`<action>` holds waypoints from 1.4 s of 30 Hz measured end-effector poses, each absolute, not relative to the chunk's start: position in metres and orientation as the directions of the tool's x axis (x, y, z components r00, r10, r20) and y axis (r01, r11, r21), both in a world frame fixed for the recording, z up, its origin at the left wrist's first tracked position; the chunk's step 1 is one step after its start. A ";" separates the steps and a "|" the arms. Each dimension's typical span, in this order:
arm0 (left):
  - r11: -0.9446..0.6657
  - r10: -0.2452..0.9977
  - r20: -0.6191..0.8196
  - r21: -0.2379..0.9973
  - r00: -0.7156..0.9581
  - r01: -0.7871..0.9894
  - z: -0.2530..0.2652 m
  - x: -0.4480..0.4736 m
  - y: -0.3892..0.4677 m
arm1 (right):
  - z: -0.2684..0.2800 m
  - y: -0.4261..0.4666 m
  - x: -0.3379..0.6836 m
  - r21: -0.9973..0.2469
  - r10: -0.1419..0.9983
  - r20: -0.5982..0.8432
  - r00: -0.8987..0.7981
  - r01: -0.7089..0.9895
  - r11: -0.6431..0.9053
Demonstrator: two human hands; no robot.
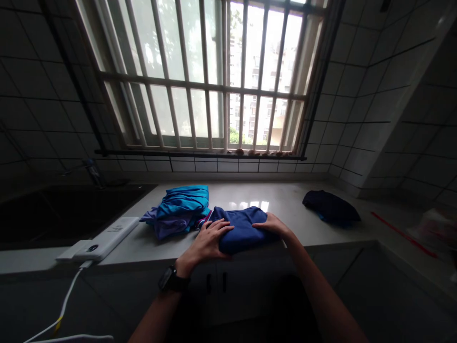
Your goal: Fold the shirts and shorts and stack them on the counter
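Landmark: the rumpled heap of turquoise and purple fabric (183, 200) on the glossy white surface (293, 219). The royal-blue bundle of folded soft cloth (244, 233) lay just right of the heap and slightly nearer the body. Left grip (210, 240) held the bundle's heap-side end, fingers spread over the top and thumb along the near side. Right grip (273, 223) clasped the end away from the heap; its lower fingers were hidden.

Judgement on technique: inward pressure, equal from both ends, looked best for keeping the layers square; a pinch on one side would probably have let the cloth bulge. A maroon-and-white striped trim (206, 220) showed between bundle and heap (could not tell which it belonged to), so checking it for snags seemed wise.

Also noted: a white slab-shaped device with a cable (107, 238) left of the heap and nearer the body, and a near-black cloth bundle (330, 207) well to the heap's right.
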State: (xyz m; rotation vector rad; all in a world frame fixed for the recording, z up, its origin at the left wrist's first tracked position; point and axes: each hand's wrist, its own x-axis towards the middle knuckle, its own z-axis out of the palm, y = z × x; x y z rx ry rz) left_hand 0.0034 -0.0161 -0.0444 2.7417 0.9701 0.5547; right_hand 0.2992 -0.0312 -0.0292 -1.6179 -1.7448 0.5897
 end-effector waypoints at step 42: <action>-0.148 0.774 0.633 0.204 -0.015 0.968 -0.055 -0.042 0.028 | 0.038 0.098 0.043 -0.292 0.935 0.075 -0.347 0.889 0.354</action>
